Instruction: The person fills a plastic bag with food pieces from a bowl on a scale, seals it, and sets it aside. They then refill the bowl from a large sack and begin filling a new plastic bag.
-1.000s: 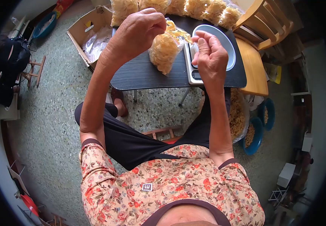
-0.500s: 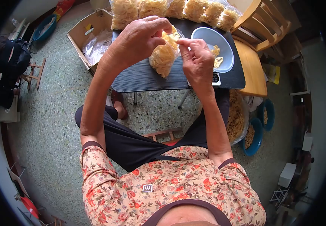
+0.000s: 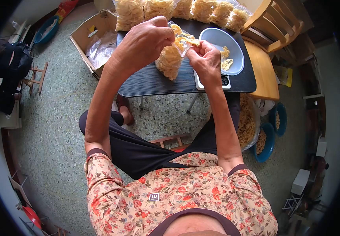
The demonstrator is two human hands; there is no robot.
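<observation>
On the dark table (image 3: 146,84) stands a clear plastic bag (image 3: 168,63) packed with pale yellow dried slices. At its left upper edge my left hand (image 3: 146,39) is closed in a pinch on the bag's rim. My right hand (image 3: 206,59) pinches the rim's right side, and the bag's mouth is stretched between the two. Yellow slices show at the mouth. Beside my right hand lies a pale blue bowl (image 3: 237,49) with a few slices in it. A white scale (image 3: 226,82) is partly hidden beneath the bowl and my right hand.
Several filled bags (image 3: 201,11) line the table's far edge. Left of the table, a cardboard box (image 3: 84,37) contains clear plastic bags. A wooden chair (image 3: 264,74) adjoins the right side. On the floor are a large bag of dried pieces (image 3: 248,124) and blue baskets (image 3: 269,143).
My right hand has shifted slightly and now grips the bag's rim. Its mouth looks more stretched, with slices rising higher in it. My left hand has moved slightly left.
</observation>
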